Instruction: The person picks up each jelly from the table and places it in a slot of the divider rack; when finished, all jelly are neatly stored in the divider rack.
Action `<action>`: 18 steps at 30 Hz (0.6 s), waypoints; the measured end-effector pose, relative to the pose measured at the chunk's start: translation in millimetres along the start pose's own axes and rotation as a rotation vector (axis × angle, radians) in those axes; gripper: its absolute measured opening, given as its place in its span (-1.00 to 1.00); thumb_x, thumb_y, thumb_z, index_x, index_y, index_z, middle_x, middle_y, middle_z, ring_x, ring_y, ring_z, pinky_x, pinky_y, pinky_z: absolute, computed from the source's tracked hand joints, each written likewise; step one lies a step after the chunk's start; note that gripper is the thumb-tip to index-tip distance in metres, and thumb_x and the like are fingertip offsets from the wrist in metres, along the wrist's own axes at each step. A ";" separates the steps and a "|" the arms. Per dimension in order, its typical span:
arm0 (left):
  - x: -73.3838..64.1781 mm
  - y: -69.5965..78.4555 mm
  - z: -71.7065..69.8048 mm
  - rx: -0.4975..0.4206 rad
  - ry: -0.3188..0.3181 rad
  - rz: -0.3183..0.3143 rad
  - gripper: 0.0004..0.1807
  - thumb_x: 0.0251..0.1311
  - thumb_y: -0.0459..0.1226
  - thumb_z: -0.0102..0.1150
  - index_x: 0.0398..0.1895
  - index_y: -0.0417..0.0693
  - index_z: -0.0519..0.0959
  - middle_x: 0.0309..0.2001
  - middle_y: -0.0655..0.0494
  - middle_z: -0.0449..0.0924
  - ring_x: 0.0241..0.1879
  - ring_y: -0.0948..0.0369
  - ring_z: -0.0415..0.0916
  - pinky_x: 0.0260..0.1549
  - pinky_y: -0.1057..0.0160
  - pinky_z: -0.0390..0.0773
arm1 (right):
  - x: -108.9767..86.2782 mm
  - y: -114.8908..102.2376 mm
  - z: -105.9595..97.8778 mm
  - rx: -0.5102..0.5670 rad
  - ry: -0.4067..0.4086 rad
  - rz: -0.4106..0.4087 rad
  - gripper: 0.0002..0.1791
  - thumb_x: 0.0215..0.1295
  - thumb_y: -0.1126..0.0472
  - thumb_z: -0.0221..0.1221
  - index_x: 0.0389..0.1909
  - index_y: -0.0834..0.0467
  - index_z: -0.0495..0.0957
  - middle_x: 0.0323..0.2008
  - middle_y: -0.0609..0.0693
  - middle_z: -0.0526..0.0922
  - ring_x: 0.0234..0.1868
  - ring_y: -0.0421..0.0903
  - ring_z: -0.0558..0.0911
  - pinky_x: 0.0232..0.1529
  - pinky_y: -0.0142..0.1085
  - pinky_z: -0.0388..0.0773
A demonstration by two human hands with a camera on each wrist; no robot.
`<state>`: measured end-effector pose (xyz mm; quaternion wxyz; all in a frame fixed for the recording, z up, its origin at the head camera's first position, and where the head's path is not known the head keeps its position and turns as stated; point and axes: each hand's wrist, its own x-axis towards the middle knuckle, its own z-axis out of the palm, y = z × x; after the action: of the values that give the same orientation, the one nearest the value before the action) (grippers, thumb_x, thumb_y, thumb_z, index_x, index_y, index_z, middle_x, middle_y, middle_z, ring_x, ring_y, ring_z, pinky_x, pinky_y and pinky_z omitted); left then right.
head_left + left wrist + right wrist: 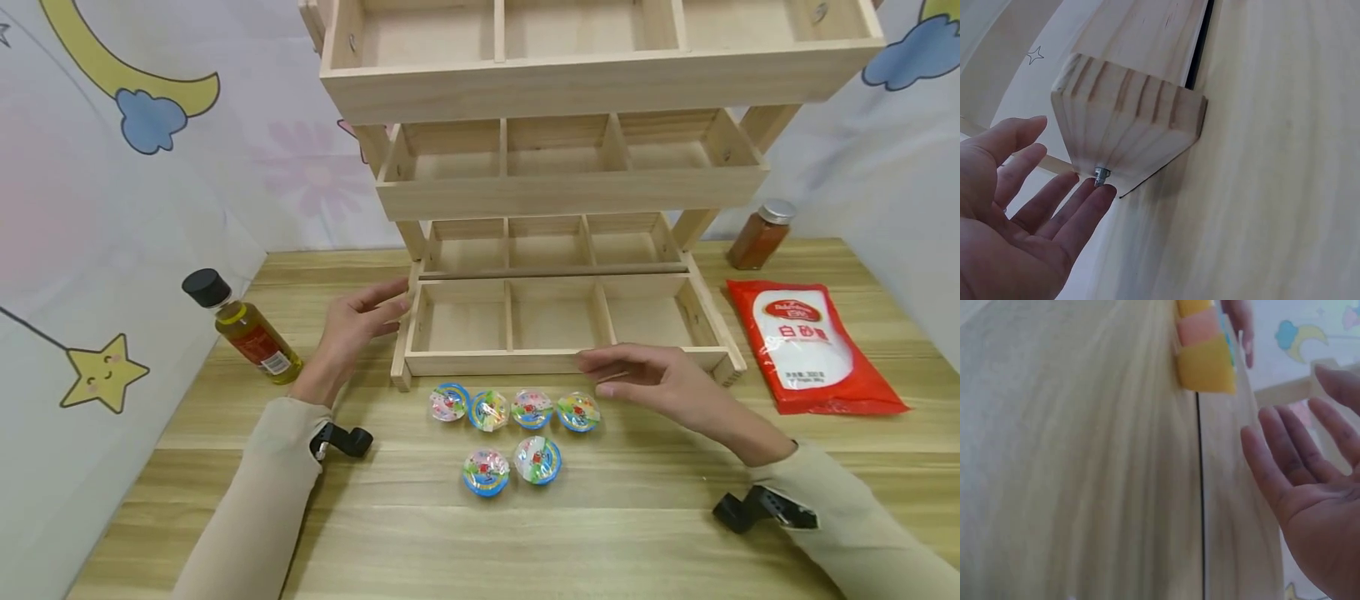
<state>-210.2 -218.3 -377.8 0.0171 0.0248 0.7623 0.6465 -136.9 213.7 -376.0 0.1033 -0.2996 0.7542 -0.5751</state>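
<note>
A tiered wooden shelf [491,364] with divided compartments stands on the table. My left hand [352,332] is at the shelf's lower left side, fingers loosely bent and holding nothing. In the left wrist view, its fingertips are by a small metal bolt [1102,174] on the wooden side piece [1129,112]; whether they touch cannot be told. Over the front edge of the bottom tier hovers my right hand [660,379], relaxed, with nothing in its fingers. Several jelly cups [532,409] with printed lids and blue rims lie in front of the shelf, four-wide row behind, two nearer.
An oil bottle [258,337] with a black cap stands at the left. To the right lie a red and white sugar bag [806,350] and, behind it, a spice jar [761,236] with a silver lid. The upper tiers [570,196] overhang the lower ones.
</note>
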 end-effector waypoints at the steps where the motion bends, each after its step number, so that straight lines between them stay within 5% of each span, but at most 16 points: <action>1: -0.1 -0.4 0.2 -0.002 0.001 -0.002 -0.48 0.48 -0.25 0.31 0.44 -0.21 0.55 0.42 -0.07 0.53 0.08 0.30 0.64 0.01 0.30 0.70 | 0.1 1.1 1.4 0.002 -0.006 0.008 -0.56 0.45 0.45 0.29 0.32 0.31 0.60 0.19 0.29 0.68 0.16 0.01 0.70 0.15 -0.31 0.65; 18: 1.6 -12.0 1.0 0.009 -0.003 -0.053 -0.43 0.40 -0.21 0.39 0.43 -0.15 0.57 0.40 -0.03 0.56 -0.02 0.36 0.61 -0.07 0.39 0.64 | 1.7 8.9 12.2 -0.017 -0.083 0.074 -0.53 0.33 0.37 0.44 0.25 0.28 0.66 0.19 0.20 0.70 0.14 -0.04 0.72 0.14 -0.26 0.67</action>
<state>-211.9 -219.2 -389.8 0.0354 0.0055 0.7657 0.6422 -135.1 204.3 -387.9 0.1533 -0.2959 0.7648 -0.5513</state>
